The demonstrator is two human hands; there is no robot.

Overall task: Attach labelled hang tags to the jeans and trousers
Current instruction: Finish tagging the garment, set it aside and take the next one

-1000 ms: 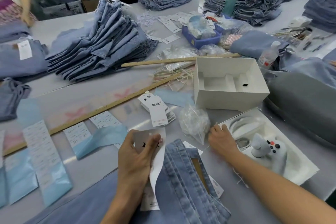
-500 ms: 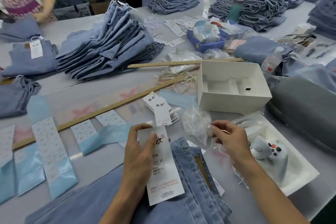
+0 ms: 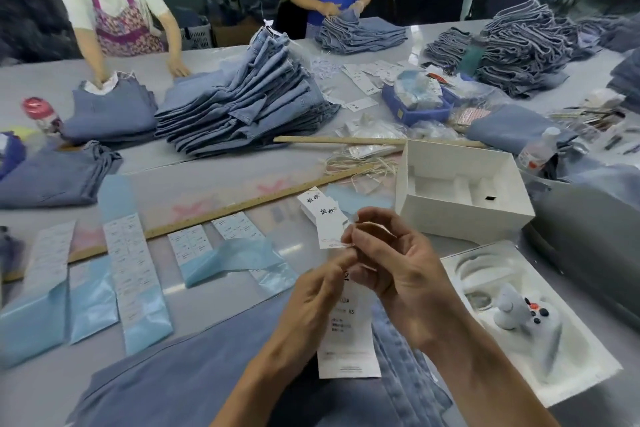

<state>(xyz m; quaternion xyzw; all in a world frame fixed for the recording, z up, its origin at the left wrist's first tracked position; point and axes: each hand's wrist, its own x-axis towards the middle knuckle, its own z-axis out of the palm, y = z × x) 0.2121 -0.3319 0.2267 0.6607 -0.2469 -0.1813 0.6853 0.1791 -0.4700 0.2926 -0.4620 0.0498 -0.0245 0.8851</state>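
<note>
The hang tag (image 3: 348,347) hangs upright between your hands, above the jeans (image 3: 194,381) spread at the near edge of the table (image 3: 214,308). Your left hand (image 3: 311,302) pinches the tag near its top, fingers curled round its edge, and the printed lower half drops over the denim. Your right hand (image 3: 398,274) sits just above and against the left, fingers curled at the tag's top end (whether they pinch a thread there is too small to tell). Just beyond your hands lies a small stack of tags (image 3: 320,215), beside a long wooden ruler (image 3: 221,215) that runs across the table. A white box (image 3: 460,191) stands open to the right, and a white tray (image 3: 540,340) sits near your right forearm. Strips of labels (image 3: 128,263) lie to the left. A pile of folded jeans (image 3: 249,104) rises further back.
</note>
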